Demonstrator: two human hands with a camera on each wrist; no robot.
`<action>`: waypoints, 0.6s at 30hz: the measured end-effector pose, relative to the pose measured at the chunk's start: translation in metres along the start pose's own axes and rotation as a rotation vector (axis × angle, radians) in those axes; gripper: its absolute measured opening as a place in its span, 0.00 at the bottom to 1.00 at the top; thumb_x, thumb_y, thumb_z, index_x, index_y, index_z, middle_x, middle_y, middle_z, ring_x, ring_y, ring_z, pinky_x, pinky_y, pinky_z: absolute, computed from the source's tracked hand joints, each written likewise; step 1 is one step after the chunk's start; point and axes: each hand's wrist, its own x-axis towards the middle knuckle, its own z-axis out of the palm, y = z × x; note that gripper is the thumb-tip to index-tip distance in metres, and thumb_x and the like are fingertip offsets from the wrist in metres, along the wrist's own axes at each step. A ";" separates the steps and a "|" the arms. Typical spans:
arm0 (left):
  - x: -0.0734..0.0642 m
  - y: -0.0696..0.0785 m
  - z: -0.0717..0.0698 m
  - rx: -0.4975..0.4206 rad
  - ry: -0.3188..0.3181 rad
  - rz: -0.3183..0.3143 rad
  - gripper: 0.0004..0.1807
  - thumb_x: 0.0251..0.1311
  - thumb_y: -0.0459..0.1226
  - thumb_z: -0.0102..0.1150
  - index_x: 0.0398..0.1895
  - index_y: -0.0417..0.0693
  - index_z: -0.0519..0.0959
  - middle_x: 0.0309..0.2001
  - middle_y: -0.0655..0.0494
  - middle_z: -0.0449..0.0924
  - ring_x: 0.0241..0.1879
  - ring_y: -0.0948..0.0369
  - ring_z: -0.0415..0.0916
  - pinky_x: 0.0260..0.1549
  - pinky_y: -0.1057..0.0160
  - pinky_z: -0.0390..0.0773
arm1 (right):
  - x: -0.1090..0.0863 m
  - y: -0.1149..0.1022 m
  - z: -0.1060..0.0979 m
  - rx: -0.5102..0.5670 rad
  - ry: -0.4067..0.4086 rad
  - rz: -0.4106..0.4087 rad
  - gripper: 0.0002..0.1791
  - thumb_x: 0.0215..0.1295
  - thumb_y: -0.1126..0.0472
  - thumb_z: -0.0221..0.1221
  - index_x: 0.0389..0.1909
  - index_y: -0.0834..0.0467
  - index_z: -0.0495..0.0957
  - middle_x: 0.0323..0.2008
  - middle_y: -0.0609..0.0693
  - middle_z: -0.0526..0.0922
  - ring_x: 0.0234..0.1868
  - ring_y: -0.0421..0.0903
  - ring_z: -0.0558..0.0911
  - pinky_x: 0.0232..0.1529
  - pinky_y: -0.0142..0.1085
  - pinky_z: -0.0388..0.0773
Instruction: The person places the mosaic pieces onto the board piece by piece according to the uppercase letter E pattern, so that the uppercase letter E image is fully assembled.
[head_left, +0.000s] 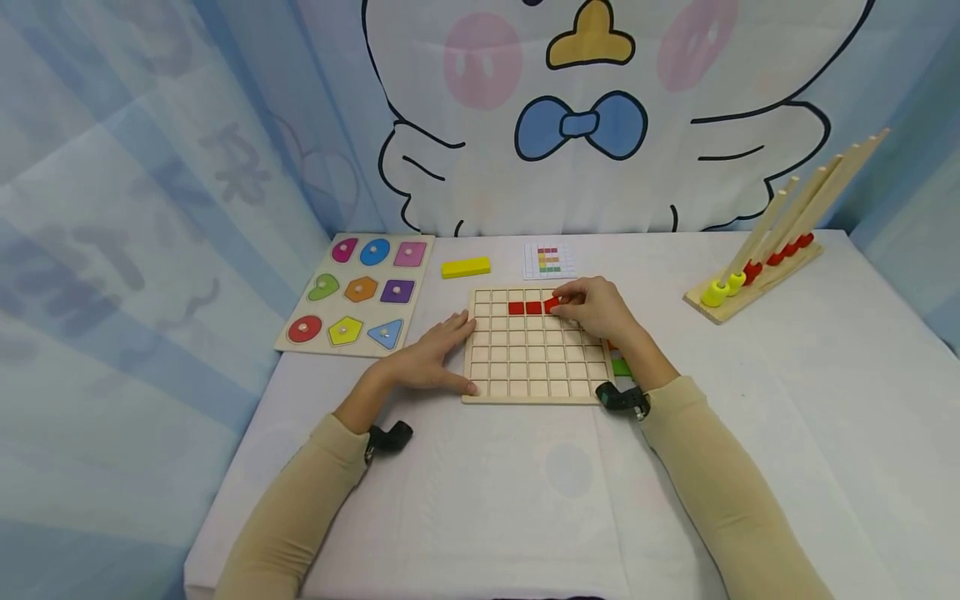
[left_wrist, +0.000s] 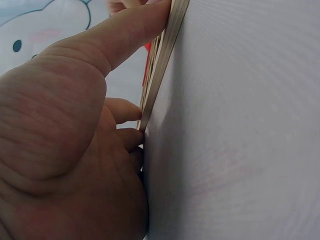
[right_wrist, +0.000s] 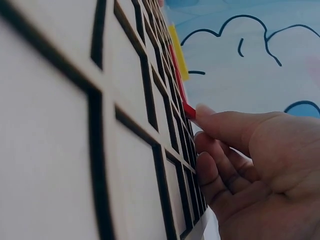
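Observation:
A wooden grid board (head_left: pixel 498 356) lies flat on the white table. Two red square tiles (head_left: pixel 525 308) sit side by side in one of its back rows. Just right of them, my right hand (head_left: pixel 597 308) pinches a third red tile (right_wrist: pixel 189 111) between thumb and fingers; it is tilted over the grid. My left hand (head_left: pixel 426 360) touches the board's left side, its thumb at the front corner and its fingers spread along the edge. Green (head_left: pixel 621 367) and orange pieces show partly beside the board, under my right wrist.
Behind the board lie a yellow bar (head_left: pixel 466 267) and a card with a coloured grid pattern (head_left: pixel 548 262). To the left is a shape puzzle board (head_left: pixel 315 306). A wooden peg stand (head_left: pixel 723 310) with yellow and red beads stands at the right. A printed curtain hangs behind.

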 end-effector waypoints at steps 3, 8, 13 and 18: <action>0.000 0.000 0.000 0.003 0.000 0.000 0.66 0.55 0.59 0.74 0.86 0.49 0.40 0.86 0.51 0.28 0.85 0.53 0.25 0.83 0.49 0.31 | 0.000 0.000 0.000 -0.006 0.002 0.003 0.18 0.69 0.58 0.69 0.55 0.62 0.86 0.42 0.57 0.85 0.38 0.51 0.78 0.40 0.38 0.75; 0.000 0.000 0.001 0.006 0.002 0.003 0.66 0.55 0.59 0.74 0.86 0.49 0.40 0.86 0.51 0.28 0.85 0.53 0.25 0.83 0.49 0.31 | 0.000 -0.001 0.001 -0.018 0.000 0.001 0.18 0.69 0.59 0.68 0.55 0.63 0.85 0.41 0.57 0.85 0.38 0.51 0.77 0.39 0.38 0.75; 0.000 0.000 0.001 0.008 0.004 0.005 0.66 0.55 0.59 0.74 0.86 0.48 0.40 0.86 0.50 0.29 0.85 0.53 0.25 0.83 0.48 0.31 | 0.001 -0.001 0.002 -0.036 -0.007 -0.008 0.17 0.69 0.60 0.68 0.56 0.63 0.85 0.41 0.57 0.85 0.38 0.50 0.77 0.39 0.37 0.74; 0.000 0.000 0.001 0.014 0.001 -0.004 0.66 0.56 0.59 0.73 0.86 0.49 0.40 0.86 0.51 0.28 0.85 0.53 0.25 0.83 0.49 0.31 | 0.000 -0.004 0.001 -0.055 -0.016 -0.006 0.18 0.70 0.60 0.67 0.56 0.64 0.85 0.43 0.58 0.85 0.40 0.51 0.78 0.41 0.38 0.75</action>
